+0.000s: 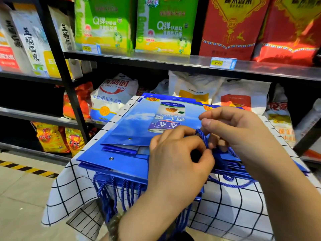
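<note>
A twisted blue cord [202,138] is held between the two hands, just above the near right part of a stack of flat blue paper bags [121,165]. The cord is pinched by the left hand [180,162] between thumb and forefinger, whose tips meet at the cord's lower end. Its upper loop is gripped by the right hand [239,134], whose fingers are curled around it. Where the cord enters the bag cannot be told, as that spot is covered by the hands.

The top bag [139,122] lies face up, its print upside down to the viewer, with a metal eyelet [130,138] near its front edge. A second eyelet [111,158] is seen on a bag lower in the stack. From the stack's near edge a bunch of blue cords [111,193] hangs down over the front of the cloth-covered bench [73,185], on which the stack rests; the cloth is white with a black grid. One loose cord [232,184] lies curved on the cloth under the right forearm.

Behind the bench stands a dark shelf [156,60] bearing a price tag [223,63]. Green packs [163,26] and red packs [232,26] are stood on it, and a white flour sack [111,98] is kept below. To the left, a yellow-and-black stripe [27,168] is marked on the tiled floor [22,197].
</note>
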`<move>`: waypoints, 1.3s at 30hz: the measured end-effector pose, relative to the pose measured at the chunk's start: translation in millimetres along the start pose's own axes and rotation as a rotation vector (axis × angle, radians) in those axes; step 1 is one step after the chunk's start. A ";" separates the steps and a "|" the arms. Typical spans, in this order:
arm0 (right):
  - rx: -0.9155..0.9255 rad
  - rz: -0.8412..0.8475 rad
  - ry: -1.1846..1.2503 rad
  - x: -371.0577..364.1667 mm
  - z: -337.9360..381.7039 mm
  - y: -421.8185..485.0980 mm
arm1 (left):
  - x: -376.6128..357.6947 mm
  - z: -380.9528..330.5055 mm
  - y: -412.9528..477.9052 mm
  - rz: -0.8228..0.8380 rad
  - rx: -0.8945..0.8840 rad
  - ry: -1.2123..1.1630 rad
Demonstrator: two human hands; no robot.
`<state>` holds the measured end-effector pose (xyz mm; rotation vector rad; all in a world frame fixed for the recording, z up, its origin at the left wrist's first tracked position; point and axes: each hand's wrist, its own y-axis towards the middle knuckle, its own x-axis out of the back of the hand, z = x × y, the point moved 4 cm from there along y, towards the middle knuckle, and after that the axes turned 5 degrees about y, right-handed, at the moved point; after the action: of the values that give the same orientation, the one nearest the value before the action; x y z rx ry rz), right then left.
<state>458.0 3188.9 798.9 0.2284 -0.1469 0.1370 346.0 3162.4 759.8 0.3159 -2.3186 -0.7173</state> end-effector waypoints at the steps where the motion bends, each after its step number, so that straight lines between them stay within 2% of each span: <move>1: 0.013 -0.016 -0.016 3.0 0.1 -1.5 | 2.7 0.7 1.8 0.006 0.029 -0.092; 3: 0.012 -0.002 -0.091 9.5 0.2 -6.2 | 9.4 2.5 7.4 0.016 0.095 -0.267; 7: -0.094 0.214 -0.353 8.0 -6.9 -17.8 | 20.4 6.0 21.7 0.015 0.200 -0.408; 10: -0.068 0.233 -0.453 3.9 -6.9 -16.3 | 20.8 7.3 26.6 0.067 0.228 -0.495; 12: -0.049 0.204 -0.373 4.0 -3.0 -12.4 | 21.5 8.8 25.4 0.096 0.205 -0.517; 15: 0.006 0.142 -0.113 2.7 12.2 -4.8 | 21.3 12.1 21.0 0.209 0.119 -0.503; 17: 0.034 0.100 0.053 0.3 18.2 1.6 | 17.1 13.7 16.5 0.345 0.051 -0.433; 19: 0.038 0.071 0.171 -3.4 19.5 9.2 | 12.0 16.7 13.8 0.401 0.015 -0.289; 21: 0.047 0.050 0.217 -7.0 18.4 16.7 | 15.6 20.0 16.5 0.320 0.028 -0.186; 23: 0.057 0.055 0.164 -10.1 15.2 20.6 | 29.9 18.7 23.5 0.172 0.050 -0.163; 26: 0.028 0.186 -0.085 -17.5 3.0 17.9 | 50.8 10.5 37.6 0.074 0.062 -0.346; 29: -0.043 0.392 -0.199 -35.3 -7.3 8.2 | 60.9 6.6 51.6 0.040 0.128 -0.554; 32: 0.001 0.408 -0.258 -44.4 -11.3 7.5 | 61.3 7.6 60.6 0.052 0.142 -0.554; 39: -0.101 0.430 -0.067 -50.1 -9.9 8.6 | 61.2 29.9 59.8 0.052 0.234 -0.511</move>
<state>408.9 3193.7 783.2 0.0974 -0.2684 0.5480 278.9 3198.8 808.7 0.1879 -2.8945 -0.5454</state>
